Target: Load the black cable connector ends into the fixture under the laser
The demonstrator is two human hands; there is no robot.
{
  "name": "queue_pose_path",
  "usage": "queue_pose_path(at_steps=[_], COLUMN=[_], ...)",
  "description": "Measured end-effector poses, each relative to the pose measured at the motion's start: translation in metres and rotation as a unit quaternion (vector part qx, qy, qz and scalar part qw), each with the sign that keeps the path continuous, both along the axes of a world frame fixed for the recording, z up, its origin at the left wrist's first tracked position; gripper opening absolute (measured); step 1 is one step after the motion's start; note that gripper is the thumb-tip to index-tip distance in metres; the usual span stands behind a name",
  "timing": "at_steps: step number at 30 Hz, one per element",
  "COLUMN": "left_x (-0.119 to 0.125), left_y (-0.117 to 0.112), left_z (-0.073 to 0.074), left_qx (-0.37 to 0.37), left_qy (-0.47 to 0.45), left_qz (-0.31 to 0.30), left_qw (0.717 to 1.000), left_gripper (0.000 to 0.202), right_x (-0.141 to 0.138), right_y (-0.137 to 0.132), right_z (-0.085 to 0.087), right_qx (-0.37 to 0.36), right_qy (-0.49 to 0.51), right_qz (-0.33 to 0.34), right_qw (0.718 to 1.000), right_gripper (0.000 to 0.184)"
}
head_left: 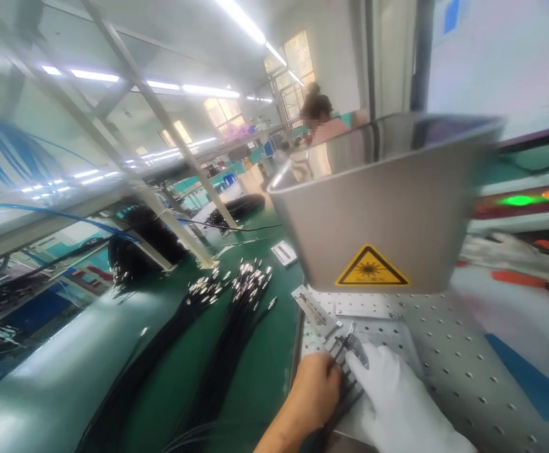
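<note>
My bare left hand (316, 390) is closed on a few black cables (344, 345) with metal tips, pressing them onto a small slotted metal fixture (356, 352). My right hand (399, 402), in a white glove, lies beside it with fingers extended over the same fixture and cable ends. The fixture sits on a perforated metal plate (448, 352) under a grey metal laser hood (378, 201) that carries a yellow laser warning sticker (371, 267).
Two bundles of black cables with metal connectors (236, 296) lie on the green bench (274, 352) at left. A second slotted fixture (284, 253) lies farther back. A person (324, 119) sits in the distance. White gloves (514, 255) lie at right.
</note>
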State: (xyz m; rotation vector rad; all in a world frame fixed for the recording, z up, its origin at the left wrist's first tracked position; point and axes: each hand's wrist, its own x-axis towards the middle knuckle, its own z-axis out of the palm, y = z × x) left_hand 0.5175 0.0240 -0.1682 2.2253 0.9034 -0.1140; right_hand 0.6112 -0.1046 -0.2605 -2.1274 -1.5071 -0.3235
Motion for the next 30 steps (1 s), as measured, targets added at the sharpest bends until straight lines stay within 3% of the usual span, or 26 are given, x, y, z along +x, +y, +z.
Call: queue_pose_path(at_steps=[6, 11, 17, 21, 27, 30], left_x=[0.002, 0.003, 0.005, 0.007, 0.005, 0.004], left_y=[0.004, 0.001, -0.007, -0.008, -0.002, 0.003], left_z=[0.013, 0.002, -0.003, -0.003, -0.004, 0.000], left_qx=[0.019, -0.007, 0.017, 0.013, -0.013, 0.048], left_qy=[0.040, 0.019, 0.012, 0.005, -0.001, 0.022], left_qz=[0.017, 0.044, 0.061, 0.077, 0.061, 0.042], left_qw=[0.999, 0.999, 0.998, 0.997, 0.998, 0.998], left_gripper=[0.023, 0.026, 0.029, 0.029, 0.027, 0.030], right_x=[0.003, 0.000, -0.002, -0.003, 0.002, 0.005], right_y=[0.006, 0.002, 0.011, 0.010, 0.011, 0.032], right_z=[0.025, 0.045, 0.024, 0.009, -0.009, -0.017], right_qx=[-0.080, -0.088, -0.070, -0.022, -0.018, -0.053], right_qy=[-0.001, -0.023, 0.018, 0.036, 0.000, 0.045], right_qz=[-0.026, -0.031, -0.046, -0.017, 0.003, -0.100], right_qw=[0.996, 0.995, 0.996, 0.999, 1.000, 0.992], right_gripper=[0.057, 0.053, 0.051, 0.050, 0.059, 0.032])
